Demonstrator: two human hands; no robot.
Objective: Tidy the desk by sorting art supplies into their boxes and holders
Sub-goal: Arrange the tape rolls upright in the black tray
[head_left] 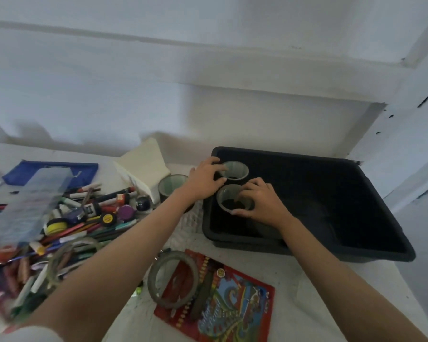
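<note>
As left hand (205,177) grips one cup (236,169), right hand (263,203) (seemingly) grips another (226,197).

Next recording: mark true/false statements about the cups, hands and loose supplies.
1. The left hand grips the far cup and the right hand grips the near cup, both inside the black bin. True.
2. All three cups stand in the bin. False: the third cup stands on the desk beside it.
3. Pens are sorted into cups. False: the pens lie piled on the desk.
4. A tape ring lies partly on the red crayon box. True.
</note>
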